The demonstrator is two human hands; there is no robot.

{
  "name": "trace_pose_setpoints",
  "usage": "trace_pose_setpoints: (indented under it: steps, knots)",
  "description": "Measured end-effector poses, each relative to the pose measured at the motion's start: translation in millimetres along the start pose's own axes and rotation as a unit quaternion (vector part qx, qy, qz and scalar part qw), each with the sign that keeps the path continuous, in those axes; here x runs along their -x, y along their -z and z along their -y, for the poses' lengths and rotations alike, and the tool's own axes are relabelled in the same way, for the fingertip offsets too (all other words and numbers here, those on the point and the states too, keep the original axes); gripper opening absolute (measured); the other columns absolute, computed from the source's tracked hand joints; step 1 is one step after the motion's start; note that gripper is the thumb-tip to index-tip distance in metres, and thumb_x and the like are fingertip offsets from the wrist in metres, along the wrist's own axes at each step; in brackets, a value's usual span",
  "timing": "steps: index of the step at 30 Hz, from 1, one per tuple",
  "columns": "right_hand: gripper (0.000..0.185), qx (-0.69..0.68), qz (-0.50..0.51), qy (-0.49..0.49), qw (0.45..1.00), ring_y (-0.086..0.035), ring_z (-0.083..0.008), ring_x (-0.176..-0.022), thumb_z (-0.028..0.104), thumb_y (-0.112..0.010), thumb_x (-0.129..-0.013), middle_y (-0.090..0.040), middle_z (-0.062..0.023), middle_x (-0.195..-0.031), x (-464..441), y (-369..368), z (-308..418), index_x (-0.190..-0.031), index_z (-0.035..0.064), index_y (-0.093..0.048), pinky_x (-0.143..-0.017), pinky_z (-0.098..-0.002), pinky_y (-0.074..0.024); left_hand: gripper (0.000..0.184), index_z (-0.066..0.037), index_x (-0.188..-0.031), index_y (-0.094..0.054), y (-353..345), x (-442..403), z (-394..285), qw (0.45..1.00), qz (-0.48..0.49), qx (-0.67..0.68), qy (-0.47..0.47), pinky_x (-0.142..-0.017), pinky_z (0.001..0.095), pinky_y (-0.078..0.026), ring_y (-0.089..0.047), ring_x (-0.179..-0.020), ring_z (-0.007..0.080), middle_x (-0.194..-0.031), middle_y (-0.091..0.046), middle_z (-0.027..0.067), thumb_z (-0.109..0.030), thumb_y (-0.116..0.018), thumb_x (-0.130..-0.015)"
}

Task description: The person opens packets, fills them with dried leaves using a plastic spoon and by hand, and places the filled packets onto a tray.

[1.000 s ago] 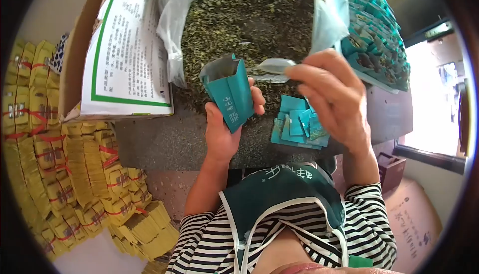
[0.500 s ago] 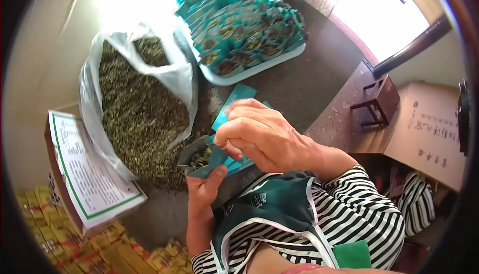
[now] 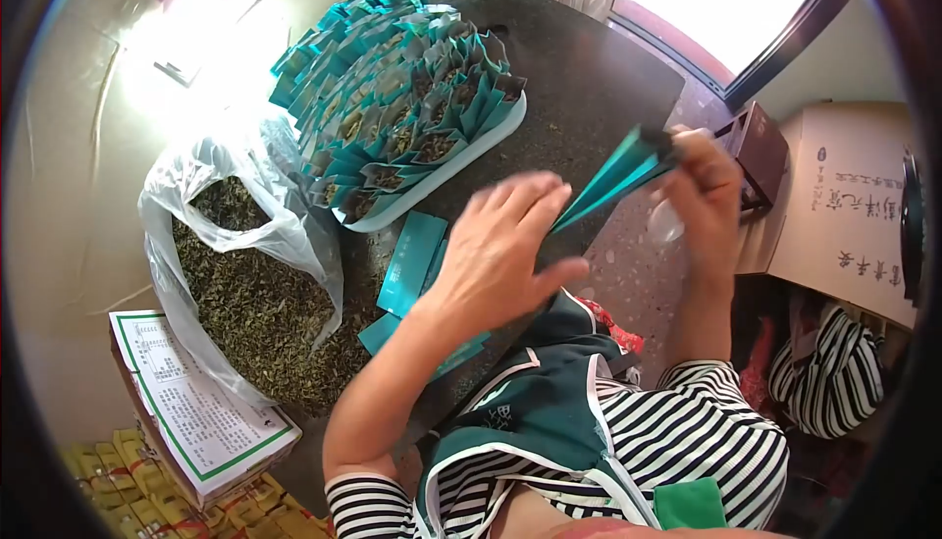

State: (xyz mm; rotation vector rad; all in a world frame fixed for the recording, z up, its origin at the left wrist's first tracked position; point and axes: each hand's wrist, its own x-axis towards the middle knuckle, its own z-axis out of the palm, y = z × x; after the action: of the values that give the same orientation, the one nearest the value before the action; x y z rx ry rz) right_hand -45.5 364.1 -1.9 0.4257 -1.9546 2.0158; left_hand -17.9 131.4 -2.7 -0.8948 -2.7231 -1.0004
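Observation:
A teal pouch (image 3: 613, 178) is held up at the right by its dark upper end, in the fingers of my right hand (image 3: 705, 191). A clear, blurred object, perhaps a scoop, (image 3: 665, 223) shows beneath that hand. My left hand (image 3: 510, 245) has its fingers stretched out and its thumb apart, its fingertips beside the pouch's lower end. Flat teal pouches (image 3: 409, 262) lie on the dark table (image 3: 589, 68), partly behind my left forearm. Further left, a clear plastic bag (image 3: 201, 318) holds dried leaves (image 3: 260, 328).
A white tray (image 3: 442, 171) holds many upright teal pouches filled with leaves (image 3: 392, 98). A cardboard box with a printed sheet (image 3: 201, 407) stands at the left, above yellow packets (image 3: 128, 480). At the right are a brown stool (image 3: 765, 152) and a large carton (image 3: 844, 196).
The view has swung right. My left hand has let go of the pouch and opened. My right hand now holds a pouch further right, away from the leaf bag.

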Motion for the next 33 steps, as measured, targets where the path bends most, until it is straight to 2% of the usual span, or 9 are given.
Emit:
trace_pose_setpoints:
  steps: [3,6,8,9,16,25,29,30,33]
  knots:
    - [0.019,0.001,-0.002,-0.008,1.000,-0.053,-0.0028,-0.066,0.007,-0.068,-0.094,-0.068,-0.0016,-0.086,-23.2,40.1,-13.9,-0.112,0.0026,-0.066,-0.058,-0.0188,-0.0381,0.060,0.002,-0.129,-0.061,-0.6,-37.4,18.8,0.939,0.026,-0.320,-0.121,-0.118,0.0527,-0.025,-0.046,-0.136,0.0294,-0.137,-0.057,0.0139,-0.037,-0.069,-0.084]
    - [0.017,-0.006,0.011,0.024,1.000,-0.053,-0.0017,-0.068,0.008,-0.068,-0.094,-0.068,-0.0017,-0.088,-48.0,39.8,-28.1,-0.110,0.0015,-0.066,-0.059,-0.0183,-0.0386,0.049,0.001,-0.133,-0.060,9.0,-65.6,38.3,0.842,0.041,-0.523,-0.123,-0.122,0.0524,-0.019,-0.038,-0.144,0.0277,-0.139,-0.059,0.0133,-0.025,-0.051,-0.093]
    - [0.016,0.000,0.024,0.020,1.000,-0.051,-0.0026,-0.067,0.009,-0.065,-0.096,-0.067,-0.0014,-0.086,-61.2,28.2,-33.3,-0.110,0.0023,-0.066,-0.059,-0.0185,-0.0385,0.046,0.001,-0.132,-0.061,20.2,-75.4,50.5,0.830,0.032,-0.544,-0.119,-0.122,0.0522,-0.019,-0.039,-0.144,0.0270,-0.139,-0.059,0.0126,-0.021,-0.049,-0.093]
    - [0.015,0.006,0.036,0.019,0.999,-0.050,-0.0034,-0.067,0.009,-0.063,-0.098,-0.065,-0.0011,-0.084,-68.5,20.8,-36.3,-0.110,0.0031,-0.066,-0.059,-0.0188,-0.0385,0.040,-0.001,-0.126,-0.064,25.4,-77.7,53.6,0.836,0.020,-0.535,-0.118,-0.121,0.0505,-0.022,-0.042,-0.141,0.0258,-0.137,-0.060,0.0098,-0.017,-0.055,-0.090]
    - [0.018,-0.011,0.132,0.091,0.987,-0.059,-0.0020,-0.081,0.007,-0.060,-0.097,-0.068,0.0023,-0.092,-117.0,-20.1,-73.9,-0.113,0.0051,-0.068,-0.064,-0.0184,-0.0421,0.033,0.000,-0.118,-0.068,46.4,-74.0,63.3,0.895,-0.021,-0.434,-0.099,-0.119,0.0483,-0.027,-0.048,-0.134,0.0280,-0.129,-0.062,0.0102,-0.010,-0.053,-0.090]
    - [0.010,0.124,0.241,0.049,0.961,-0.057,-0.0051,-0.081,0.001,-0.062,-0.093,-0.062,-0.0005,-0.087,-109.5,-60.5,-97.4,-0.102,-0.0003,-0.064,-0.071,-0.0229,-0.0465,0.051,-0.005,-0.139,-0.052,52.3,-71.5,56.8,0.938,-0.040,-0.340,-0.047,-0.118,0.0489,-0.028,-0.050,-0.132,0.0313,-0.131,-0.061,0.0130,-0.003,-0.050,-0.088]
    - [0.011,0.142,0.218,0.057,0.964,-0.056,-0.0079,-0.081,0.000,-0.063,-0.090,-0.056,-0.0042,-0.083,-108.7,-67.2,-112.6,-0.100,-0.0035,-0.062,-0.073,-0.0244,-0.0462,0.052,-0.008,-0.142,-0.050,65.5,-63.5,40.2,0.942,-0.106,-0.313,-0.056,-0.115,0.0485,-0.033,-0.054,-0.128,0.0328,-0.132,-0.061,0.0139,-0.005,-0.050,-0.090]
    - [0.010,0.170,0.226,0.052,0.958,-0.056,-0.0079,-0.082,0.000,-0.062,-0.090,-0.057,-0.0039,-0.085,-109.7,-65.6,-115.0,-0.099,-0.0023,-0.063,-0.073,-0.0246,-0.0461,0.057,-0.007,-0.143,-0.051,72.0,-56.9,29.5,0.947,-0.122,-0.293,-0.047,-0.113,0.0459,-0.036,-0.052,-0.130,0.0335,-0.136,-0.059,0.0160,-0.003,-0.059,-0.087]
    - [0.013,0.195,0.230,0.044,0.953,-0.058,-0.0092,-0.080,0.002,-0.062,-0.090,-0.061,-0.0043,-0.087,-107.6,-63.0,-114.3,-0.102,0.0004,-0.065,-0.074,-0.0265,-0.0482,0.038,0.000,-0.126,-0.064,76.9,-22.6,14.0,0.953,-0.210,-0.210,-0.056,-0.099,0.0391,-0.048,-0.064,-0.115,0.0326,-0.123,-0.067,0.0177,-0.002,-0.064,-0.088]
